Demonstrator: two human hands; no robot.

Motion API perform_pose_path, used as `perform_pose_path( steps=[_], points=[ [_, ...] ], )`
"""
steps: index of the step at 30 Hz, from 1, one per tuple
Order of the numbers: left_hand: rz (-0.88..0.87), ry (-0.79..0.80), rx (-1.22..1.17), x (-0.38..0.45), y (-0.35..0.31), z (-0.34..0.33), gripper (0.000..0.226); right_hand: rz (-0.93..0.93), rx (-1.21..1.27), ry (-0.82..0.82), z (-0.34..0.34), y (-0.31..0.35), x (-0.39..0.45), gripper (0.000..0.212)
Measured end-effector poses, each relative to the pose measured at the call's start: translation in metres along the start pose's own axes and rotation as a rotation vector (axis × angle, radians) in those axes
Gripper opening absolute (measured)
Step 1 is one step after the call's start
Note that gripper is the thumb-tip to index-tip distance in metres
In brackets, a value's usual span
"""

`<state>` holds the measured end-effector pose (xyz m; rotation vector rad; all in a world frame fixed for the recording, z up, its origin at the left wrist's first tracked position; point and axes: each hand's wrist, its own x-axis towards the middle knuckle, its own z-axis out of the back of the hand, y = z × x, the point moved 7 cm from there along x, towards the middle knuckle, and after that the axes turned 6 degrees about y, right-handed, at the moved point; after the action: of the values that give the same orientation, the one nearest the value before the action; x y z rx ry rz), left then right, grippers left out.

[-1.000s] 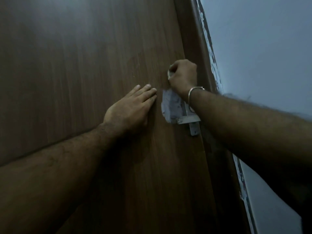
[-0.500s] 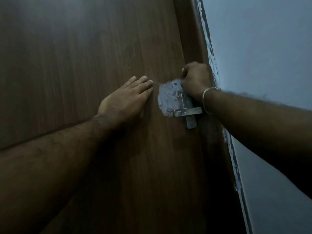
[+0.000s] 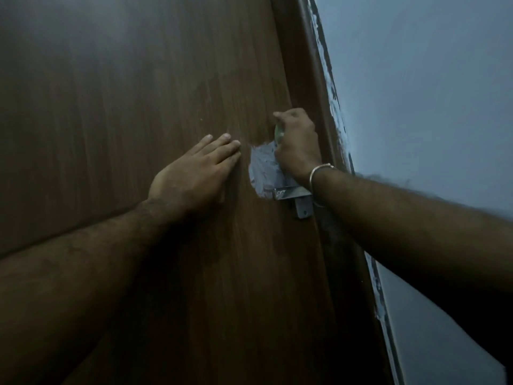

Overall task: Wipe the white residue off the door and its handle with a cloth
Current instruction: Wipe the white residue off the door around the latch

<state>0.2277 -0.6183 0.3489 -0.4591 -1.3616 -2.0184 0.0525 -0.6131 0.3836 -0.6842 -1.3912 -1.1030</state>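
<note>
- Head view, dim: right hand [image 3: 295, 143] clenched round a greenish cloth [image 3: 278, 133], pressed to the brown door [image 3: 138, 134] at the top edge of the white residue [image 3: 262, 169], just above the metal handle [image 3: 291, 193]
- left hand [image 3: 194, 173] flat on the door, fingers [image 3: 222, 145] straight and released, holding nothing, just beside the patch
- risk: cloth is balled small in the fist, mostly hidden, so knuckles rather than fabric may rub and smear the residue wider
- risk: residue looks thick, may streak into the wood grain if wiped dry
- risk: bracelet [image 3: 319, 173] on the right wrist sits near the handle, could catch or scrape it
- risk: residue behind the handle is hidden by the wrist, easy to miss
- risk: hard push may swing the door if the left hand slips
</note>
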Motion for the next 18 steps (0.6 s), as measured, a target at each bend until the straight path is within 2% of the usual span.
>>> perform_pose_path(
  steps=[3, 6, 10, 12, 15, 18],
  points=[
    [-0.007, 0.018, 0.009, 0.000, -0.001, -0.002, 0.071, -0.037, 0.010, 0.059, -0.001, 0.002, -0.003, 0.031],
    [-0.006, 0.017, 0.008, 0.000, 0.000, -0.002, 0.073, -0.133, 0.027, 0.010, 0.005, 0.016, -0.005, 0.013],
    [0.010, 0.010, -0.006, 0.000, -0.003, 0.001, 0.070, -0.044, -0.056, 0.054, -0.007, 0.049, -0.027, 0.014],
    [0.003, 0.005, -0.003, 0.000, -0.005, 0.000, 0.067, -0.093, -0.030, 0.169, -0.014, 0.050, -0.030, 0.025],
    [-0.001, -0.022, -0.007, -0.001, -0.004, 0.002, 0.069, -0.186, 0.108, 0.449, -0.034, 0.062, -0.039, 0.059],
    [0.025, -0.060, 0.008, -0.006, -0.001, 0.007, 0.062, -0.211, 0.258, 0.548, -0.046, 0.073, -0.058, 0.069]
  ],
)
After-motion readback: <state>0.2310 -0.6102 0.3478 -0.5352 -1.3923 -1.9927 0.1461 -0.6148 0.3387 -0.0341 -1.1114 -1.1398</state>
